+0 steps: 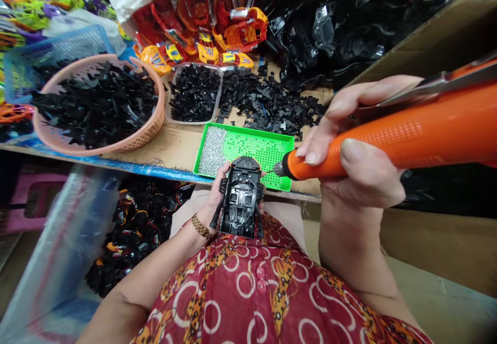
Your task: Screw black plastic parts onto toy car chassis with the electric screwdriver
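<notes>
My left hand (215, 197) is closed around a black toy car body (241, 196), held at my lap with its inner side facing up. In my right hand (361, 162) is an orange electric screwdriver (419, 126), its fingers wrapped round the barrel. The bit points left, close to the right side of the car body's upper end; whether it touches is hard to tell. Behind the car body lies a green perforated tray (267, 142), with many small silver screws (212, 149) heaped at its left end.
A pink basket (157, 111) and a clear plastic container (167, 108) hold small black parts. More black parts (267, 98) lie loose beside them. Orange car shells (240, 28) are piled behind. At lower left stands a plastic-lined bin (54, 261) with assembled pieces; a cardboard box (411, 43) stands right.
</notes>
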A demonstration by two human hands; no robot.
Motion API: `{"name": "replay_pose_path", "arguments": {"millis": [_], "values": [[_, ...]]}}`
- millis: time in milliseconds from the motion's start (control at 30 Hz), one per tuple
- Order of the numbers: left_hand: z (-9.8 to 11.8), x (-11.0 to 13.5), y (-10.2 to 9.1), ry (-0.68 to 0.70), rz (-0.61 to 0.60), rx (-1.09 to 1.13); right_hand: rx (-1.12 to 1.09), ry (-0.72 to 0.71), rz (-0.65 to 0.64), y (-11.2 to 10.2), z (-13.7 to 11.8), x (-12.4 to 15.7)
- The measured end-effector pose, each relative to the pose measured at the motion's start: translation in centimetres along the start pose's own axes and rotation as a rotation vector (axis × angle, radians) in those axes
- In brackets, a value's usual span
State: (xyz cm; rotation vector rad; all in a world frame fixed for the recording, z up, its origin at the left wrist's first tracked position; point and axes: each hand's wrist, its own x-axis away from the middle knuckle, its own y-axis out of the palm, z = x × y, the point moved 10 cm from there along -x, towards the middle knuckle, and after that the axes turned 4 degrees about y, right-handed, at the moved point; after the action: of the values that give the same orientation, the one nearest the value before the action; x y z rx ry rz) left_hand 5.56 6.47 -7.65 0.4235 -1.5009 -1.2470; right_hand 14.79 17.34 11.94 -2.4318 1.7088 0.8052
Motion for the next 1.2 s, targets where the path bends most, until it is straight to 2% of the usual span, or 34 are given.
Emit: {"name": "replay_pose_path", "arguments": {"millis": [133,300,433,633,800,833,867,967,1033,1100,1200], "values": [[1.2,0.2,0.0,0.051,0.061,-0.013,0.113,-0.012,0.044,-0.1,0.5,-0.4],[2.9,0.3,0.4,0.152,0.045,-0.043,0.255,-0.035,0.128,-2.3,2.9,-1.8],[4.0,0.6,0.8,0.237,0.029,-0.093,0.334,-0.063,0.117,-3.8,4.0,-2.9],[4.1,0.4,0.5,0.208,-0.016,-0.071,0.614,-0.247,0.195,-5.5,1.1,-2.2],[4.3,0.2,0.8,0.231,-0.05,-0.119,0.743,-0.354,0.365,-6.1,-0.9,2.4],[4.5,0.2,0.9,0.259,-0.035,-0.132,0.74,-0.338,0.377,-5.7,-0.9,3.4],[4.9,0.2,0.8,0.303,-0.004,-0.144,0.761,-0.257,0.331,-4.8,0.0,4.2],[6.8,0.7,0.4,0.53,0.125,-0.164,0.762,0.104,-0.1,0.5,5.0,6.5],[7.9,1.2,0.4,0.686,0.17,-0.173,0.781,0.226,-0.231,2.8,6.9,8.2],[8.2,1.5,0.5,0.761,0.179,-0.208,0.788,0.313,-0.256,3.7,8.3,8.9],[8.3,2.1,0.4,0.823,0.178,-0.328,0.689,0.452,-0.22,3.3,10.6,9.1]]}}
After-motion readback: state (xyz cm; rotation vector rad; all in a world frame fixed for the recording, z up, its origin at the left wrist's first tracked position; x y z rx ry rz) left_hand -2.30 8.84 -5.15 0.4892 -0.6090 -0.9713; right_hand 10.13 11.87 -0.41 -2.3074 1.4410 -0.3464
